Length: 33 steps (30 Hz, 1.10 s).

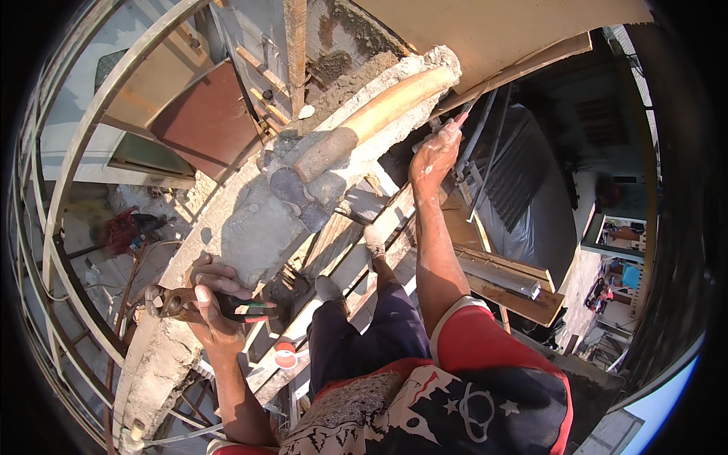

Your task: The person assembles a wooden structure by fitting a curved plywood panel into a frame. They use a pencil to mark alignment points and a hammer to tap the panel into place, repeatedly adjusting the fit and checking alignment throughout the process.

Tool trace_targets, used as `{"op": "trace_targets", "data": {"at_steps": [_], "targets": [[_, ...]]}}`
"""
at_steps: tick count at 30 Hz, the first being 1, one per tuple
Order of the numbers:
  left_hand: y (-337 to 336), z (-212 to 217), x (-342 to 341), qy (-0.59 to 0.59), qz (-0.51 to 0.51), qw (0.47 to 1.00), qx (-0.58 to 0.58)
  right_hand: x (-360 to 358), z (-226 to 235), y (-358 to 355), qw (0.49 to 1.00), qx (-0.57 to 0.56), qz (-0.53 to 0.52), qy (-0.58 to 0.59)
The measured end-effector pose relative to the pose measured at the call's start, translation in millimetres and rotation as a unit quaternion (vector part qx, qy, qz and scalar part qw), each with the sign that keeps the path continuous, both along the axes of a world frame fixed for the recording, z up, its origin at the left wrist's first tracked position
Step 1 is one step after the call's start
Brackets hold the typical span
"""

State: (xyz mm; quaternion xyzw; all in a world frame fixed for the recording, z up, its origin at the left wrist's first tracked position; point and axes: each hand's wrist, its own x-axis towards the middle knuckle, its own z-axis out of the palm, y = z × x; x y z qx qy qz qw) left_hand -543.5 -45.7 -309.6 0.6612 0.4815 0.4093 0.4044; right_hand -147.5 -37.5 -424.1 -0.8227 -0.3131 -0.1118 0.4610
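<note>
My left hand (pixel 216 303) is closed around rusty-headed pincers (pixel 163 302) with red and green handles, beside a curved concrete ledge (pixel 182 265). Its fingers rest along the ledge's edge. Across the ledge lies a thick wooden-handled tool (pixel 394 102), its other end grey and smeared. Grey mortar (pixel 258 227) covers the ledge between that tool and my left hand. Stretched forward on the right, my right hand (pixel 434 158) is closed near the edge of a tan board (pixel 516 38). What it grips, perhaps something thin, I cannot make out.
Curved metal rails (pixel 83 144) run along the left. My feet stand among wooden beams (pixel 337 265), with gaps showing a lower level. A red and white cup (pixel 286 355) is near my left leg. Planks (pixel 508 284) and plastic sheeting (pixel 523 243) lie to the right.
</note>
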Motion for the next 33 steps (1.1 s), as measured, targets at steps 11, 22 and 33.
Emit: {"op": "trace_targets", "data": {"at_steps": [11, 22, 33], "targets": [[1, 5, 2, 0.014, 0.000, 1.000, 0.004, -1, 30, 11, 0.999, 0.049, 0.007, 0.014], [0, 3, 0, 0.005, 0.008, 0.999, -0.050, 38, 17, 44, 0.996, 0.059, -0.021, 0.066], [-1, 2, -4, 0.001, 0.003, 0.999, -0.043, 36, -10, 34, 0.997, 0.072, 0.015, -0.038]]}}
